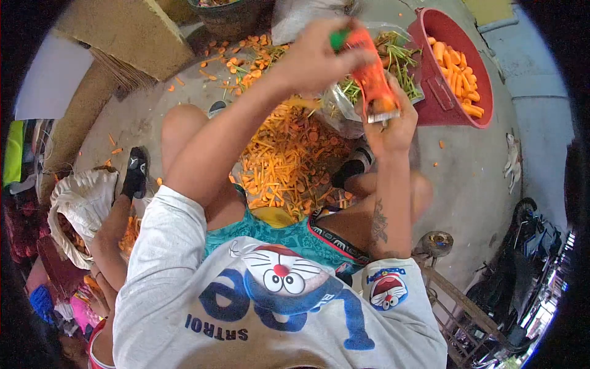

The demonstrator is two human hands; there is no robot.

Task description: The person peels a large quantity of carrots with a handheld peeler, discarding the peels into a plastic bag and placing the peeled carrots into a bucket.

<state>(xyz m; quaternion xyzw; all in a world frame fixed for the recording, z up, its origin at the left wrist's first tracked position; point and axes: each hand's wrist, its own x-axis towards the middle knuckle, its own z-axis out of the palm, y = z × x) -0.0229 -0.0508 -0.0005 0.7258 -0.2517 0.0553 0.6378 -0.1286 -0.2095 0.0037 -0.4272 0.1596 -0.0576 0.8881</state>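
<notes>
My left hand (322, 58), slightly blurred, is closed around an orange-red peeler (359, 52) with a green part near its top. The peeler's two prongs reach down to a metal blade (385, 115). Between the prongs shows a carrot (382, 98), held by my right hand (392, 126), with its fingers partly hidden behind it. Under my arms, a heap of carrot peelings and pieces (279, 166) covers the floor between my legs. Just beyond my right hand lies a clear plastic bag (350, 126) with green stalks (399, 58).
A red tub (424, 74) of peeled carrots (458, 77) stands tilted at the upper right. At left, another person's hand (95, 298) and leg are near a white sack (89, 197). A dark bucket (230, 21) stands at the back; a metal frame (461, 301) is at right.
</notes>
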